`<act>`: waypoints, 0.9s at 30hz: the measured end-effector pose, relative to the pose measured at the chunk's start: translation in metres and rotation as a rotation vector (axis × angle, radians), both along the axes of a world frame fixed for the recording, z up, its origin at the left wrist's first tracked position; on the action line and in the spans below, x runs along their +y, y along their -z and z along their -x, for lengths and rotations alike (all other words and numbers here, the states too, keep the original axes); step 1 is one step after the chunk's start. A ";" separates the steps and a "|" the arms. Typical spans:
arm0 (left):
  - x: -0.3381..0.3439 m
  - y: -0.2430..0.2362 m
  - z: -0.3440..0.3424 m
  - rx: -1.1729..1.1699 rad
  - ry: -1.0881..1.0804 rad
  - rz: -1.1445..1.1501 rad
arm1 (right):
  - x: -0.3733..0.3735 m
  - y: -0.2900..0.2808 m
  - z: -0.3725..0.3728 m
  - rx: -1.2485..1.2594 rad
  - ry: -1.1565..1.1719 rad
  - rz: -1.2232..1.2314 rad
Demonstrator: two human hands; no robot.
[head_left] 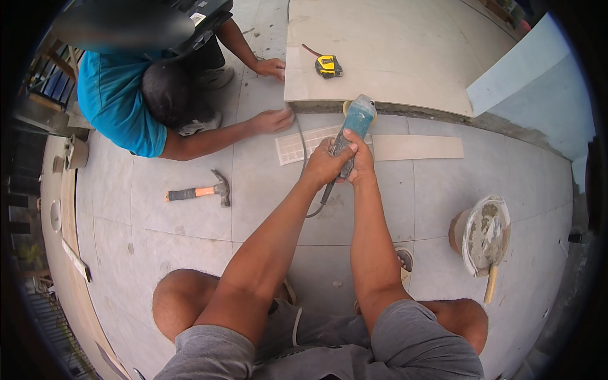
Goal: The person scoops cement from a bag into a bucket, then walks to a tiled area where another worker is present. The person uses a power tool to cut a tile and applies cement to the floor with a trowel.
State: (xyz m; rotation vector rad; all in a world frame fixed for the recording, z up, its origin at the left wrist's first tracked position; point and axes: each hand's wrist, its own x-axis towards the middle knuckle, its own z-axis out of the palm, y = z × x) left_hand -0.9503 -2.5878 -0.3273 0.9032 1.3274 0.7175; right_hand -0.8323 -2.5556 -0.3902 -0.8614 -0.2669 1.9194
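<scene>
My left hand (331, 156) and my right hand (358, 149) are both closed around a blue-and-dark angle grinder (358, 115), whose disc end is at the front edge of a raised tiled step (392, 69). Its cord runs down from my hands and loops behind them. Beneath the grinder a long narrow tile strip (437, 147) lies on the floor, with a second piece showing its gridded back (292, 149) to the left. A co-worker's lower hand (274, 120) is near the step's corner, and their other hand (272, 68) is at its side edge.
The co-worker (117, 104) crouches at upper left. A yellow tape measure (327, 66) sits on the step. A claw hammer (204, 191) lies on the grey tiled floor (177, 234). A bucket of mortar (468, 244) with a trowel stands at right. A pale wall (538, 82) bounds the right.
</scene>
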 end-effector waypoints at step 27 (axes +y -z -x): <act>-0.001 0.001 0.026 0.026 -0.078 -0.021 | 0.003 -0.005 0.032 0.027 -0.030 0.004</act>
